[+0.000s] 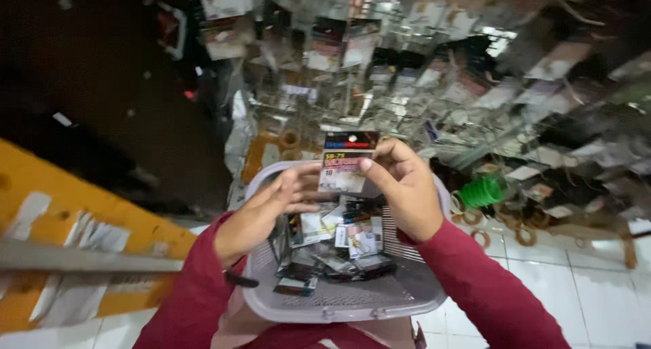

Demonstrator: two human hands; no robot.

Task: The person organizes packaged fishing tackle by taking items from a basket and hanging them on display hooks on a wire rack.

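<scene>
While a small flat packet point(347, 163) is held up above a grey plastic basket point(352, 301), it is gripped only by the right hand point(405, 186), whose thumb is pressed on its lower right face with the fingers curled behind its right edge. The packet lies just left of that hand, touching it, and is kept upright: its long axis runs up and down, the dark header strip pointing away from the person and the pale lower part towards the basket. Its printed face is turned to the camera. The left hand point(271, 210) is found lower and to the left, loosely open, its fingertips reaching towards the packet's lower left corner; whether they touch it cannot be told. The right hand is therefore the nearer one. Beneath both hands, a loose heap of similar packets point(339, 244) is seen lying in the basket. A green coil point(481, 191) is set well apart, to the right of the right hand.
</scene>
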